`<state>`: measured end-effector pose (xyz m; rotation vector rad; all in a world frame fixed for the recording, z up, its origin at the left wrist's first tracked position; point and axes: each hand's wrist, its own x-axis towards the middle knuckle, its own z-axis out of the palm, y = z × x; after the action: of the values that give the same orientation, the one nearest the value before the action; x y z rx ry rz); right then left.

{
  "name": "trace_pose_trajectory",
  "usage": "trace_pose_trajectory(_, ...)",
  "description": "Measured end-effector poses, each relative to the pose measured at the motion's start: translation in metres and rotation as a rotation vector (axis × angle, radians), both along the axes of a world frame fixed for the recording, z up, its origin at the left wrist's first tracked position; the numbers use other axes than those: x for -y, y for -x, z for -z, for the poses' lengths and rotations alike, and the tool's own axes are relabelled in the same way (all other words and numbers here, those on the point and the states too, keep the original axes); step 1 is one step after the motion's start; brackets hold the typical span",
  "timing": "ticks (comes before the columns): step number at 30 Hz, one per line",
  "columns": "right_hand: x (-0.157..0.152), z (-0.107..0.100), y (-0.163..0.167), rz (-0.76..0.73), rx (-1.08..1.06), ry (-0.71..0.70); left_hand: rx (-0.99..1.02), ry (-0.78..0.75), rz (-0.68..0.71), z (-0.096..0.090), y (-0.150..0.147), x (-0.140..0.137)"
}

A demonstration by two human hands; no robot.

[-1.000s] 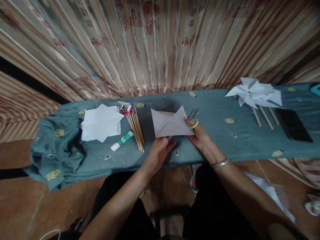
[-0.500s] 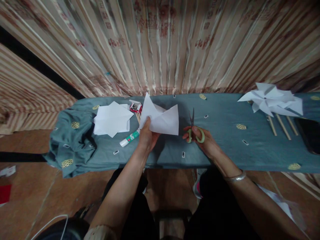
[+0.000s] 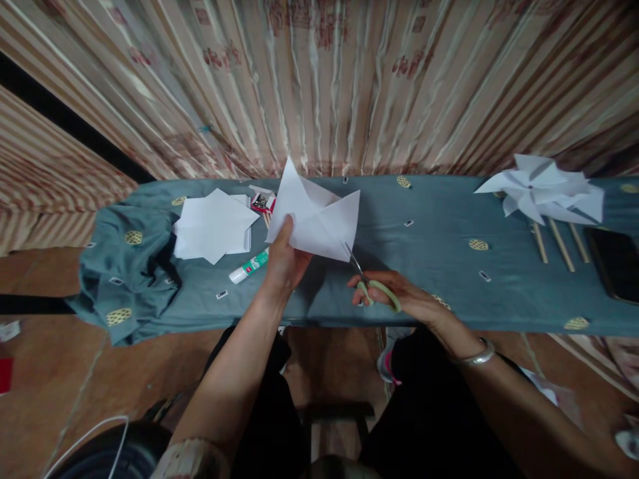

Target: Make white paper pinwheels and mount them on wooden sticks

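Grip of the left hand [image 3: 287, 259] is clamped on a sheet of white paper [image 3: 322, 223], thumb on top and the other fingers beneath, near the sheet's lower left. The paper is held up over the middle of the bench [image 3: 439, 266], its corners pointed and lines meeting near its centre. The right hand [image 3: 399, 291] is closed around the pale green handles of a pair of scissors [image 3: 383, 288]; the blades are slightly apart, tips overlapping the paper's lower right corner, though whether they bite into it I cannot tell. A metal bangle [image 3: 479, 354] circles the right wrist. Just beside the left hand lies a glue stick [image 3: 248, 267], partly covered by it. Beyond that, a small red and white box [image 3: 263, 201] of metal bits sits near wooden sticks [image 3: 267, 218], mostly hidden by the paper. Farther left is a stack of white sheets [image 3: 214, 226], the top one turned askew. Well to the right lie white pinwheels [image 3: 544, 189] with sticks, and a black phone [image 3: 612, 263]. A striped curtain [image 3: 324, 86] hangs behind.
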<state>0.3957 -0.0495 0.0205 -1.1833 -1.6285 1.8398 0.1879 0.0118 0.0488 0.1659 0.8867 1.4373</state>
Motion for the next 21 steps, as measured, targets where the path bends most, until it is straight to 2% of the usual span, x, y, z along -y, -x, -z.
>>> trace_pose_trajectory(21, 0.0006, 0.0028, 0.0055, 0.076, -0.011, -0.003, -0.026, 0.028, 0.017, 0.0024, -0.0064, 0.0030)
